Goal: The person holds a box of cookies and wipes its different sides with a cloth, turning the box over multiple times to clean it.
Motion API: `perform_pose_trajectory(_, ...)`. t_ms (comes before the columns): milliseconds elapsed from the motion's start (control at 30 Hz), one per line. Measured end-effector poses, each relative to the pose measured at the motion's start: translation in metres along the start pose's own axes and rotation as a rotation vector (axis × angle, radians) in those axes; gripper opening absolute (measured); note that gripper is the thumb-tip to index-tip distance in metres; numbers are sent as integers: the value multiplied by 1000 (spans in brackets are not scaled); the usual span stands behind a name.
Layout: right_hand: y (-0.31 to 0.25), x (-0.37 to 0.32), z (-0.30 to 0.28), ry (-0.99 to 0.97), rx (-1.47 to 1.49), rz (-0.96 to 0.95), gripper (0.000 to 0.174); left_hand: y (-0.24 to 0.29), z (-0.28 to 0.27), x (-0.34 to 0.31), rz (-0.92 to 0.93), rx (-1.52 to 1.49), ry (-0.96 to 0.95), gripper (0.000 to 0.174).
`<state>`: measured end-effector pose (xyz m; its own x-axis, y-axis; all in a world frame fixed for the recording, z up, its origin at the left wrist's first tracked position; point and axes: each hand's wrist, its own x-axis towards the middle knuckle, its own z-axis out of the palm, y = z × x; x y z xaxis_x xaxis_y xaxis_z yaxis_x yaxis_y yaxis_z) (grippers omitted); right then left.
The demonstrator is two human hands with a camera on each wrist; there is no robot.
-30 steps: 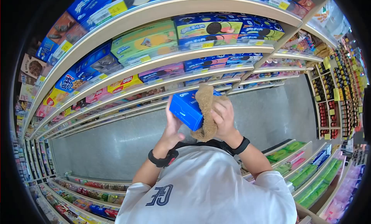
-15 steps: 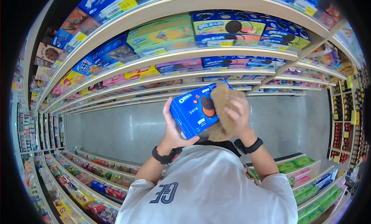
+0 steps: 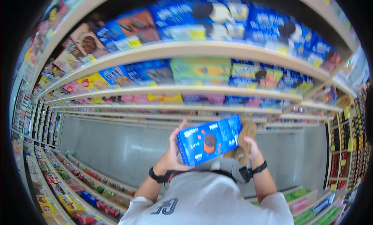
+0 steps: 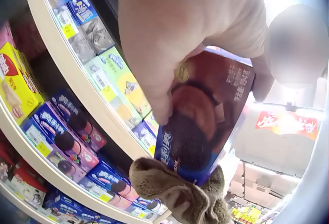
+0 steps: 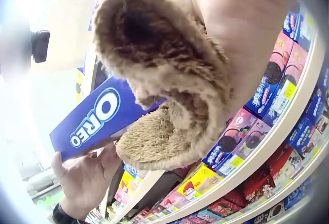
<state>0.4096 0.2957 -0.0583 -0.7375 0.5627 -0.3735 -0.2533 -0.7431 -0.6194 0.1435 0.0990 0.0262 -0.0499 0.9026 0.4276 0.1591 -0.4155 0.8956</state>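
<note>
A blue Oreo cookie box [image 3: 210, 141] is held in front of the chest, its broad printed face turned up toward the head camera. My left hand [image 3: 171, 153] grips its left end, fingers along the far edge and thumb near the front corner. My right hand [image 3: 253, 147] holds a folded, fuzzy brown cloth [image 3: 248, 131] at the box's right end. In the left wrist view, the cloth [image 4: 180, 195] overlaps the end of the box, whose brown-and-blue face [image 4: 226, 87] shows. The right wrist view shows the thick cloth [image 5: 154, 59] folded over itself beside the box's OREO side [image 5: 97, 116].
Shelves [image 3: 194, 50] stacked with cookie boxes, with yellow price tags, stand ahead. Beneath the hands lies a grey aisle floor [image 3: 116, 141]. More shelves of packets [image 3: 93, 186] run behind on the left, and a rack of jars or bottles [image 3: 347, 147] is at the far right.
The box has turned so its broad face shows, and the cloth has slid from across it to its right end. My right hand has moved right, away from the left. The head view has tilted up.
</note>
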Motion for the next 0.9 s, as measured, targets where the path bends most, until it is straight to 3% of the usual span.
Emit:
perform_pose_trajectory(167,45,28,60,96,-58,-133,52,17,-68,-41,-59,8,-7,131)
perform_pose_trajectory(233,73,46,92,48,-61,-188,52,12,-92,-62,-26,-193,163,129)
perform_pose_trajectory(300,100,63,132,-5,-49,-165,49,23,-129,-89,-172,-520,324,127)
perform_pose_trajectory(367,121,85,174,-76,-106,-110,48,24,-175,-111,-121,-479,389,119)
perform_pose_trajectory(400,132,95,195,-84,-154,-137,46,36,-188,-124,-141,-590,417,105)
perform_pose_trajectory(567,172,127,292,-102,-397,-188,37,34,-257,-153,-22,-574,451,107)
perform_pose_trajectory(633,187,136,318,-90,-449,-184,37,31,-274,-173,0,-564,486,108)
perform_pose_trajectory(700,192,139,343,-225,-881,-534,46,25,-280,-189,14,-568,518,109)
perform_pose_trajectory(733,188,131,374,-216,-887,-523,46,21,-282,-193,25,-569,532,110)
perform_pose_trajectory(800,187,116,427,-278,-969,-722,50,12,-288,-198,50,-561,561,111)
perform_pose_trajectory(900,224,139,396,-257,-842,-573,57,9,-280,-198,40,-434,527,107)
